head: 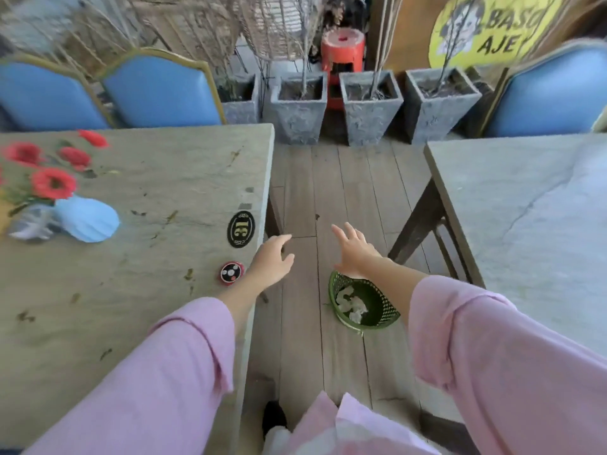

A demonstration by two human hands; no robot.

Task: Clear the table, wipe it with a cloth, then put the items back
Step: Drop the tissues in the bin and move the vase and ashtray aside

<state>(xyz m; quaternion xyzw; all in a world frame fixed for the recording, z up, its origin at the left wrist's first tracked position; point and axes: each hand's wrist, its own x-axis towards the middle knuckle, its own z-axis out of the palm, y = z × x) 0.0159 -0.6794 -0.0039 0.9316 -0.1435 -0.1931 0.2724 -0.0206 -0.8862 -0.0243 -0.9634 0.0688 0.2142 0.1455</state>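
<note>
Pink sleeves nearest; both hands, left (272,262) and right (353,252), held apart, empty. Grey stone surface (164,178) uncleared: blue ribbed vase (87,220), round red call button (232,272) risk being knocked off if swept carelessly.

1. We hold both arms stretched forward, each in a loose pink sleeve pushed back from the wrist.
2. Our left hand (272,262) hangs palm down, fingers relaxed and slightly curled, holding nothing.
3. Our right hand (353,249) reaches further ahead, fingers spread and straight, also holding nothing.
</note>
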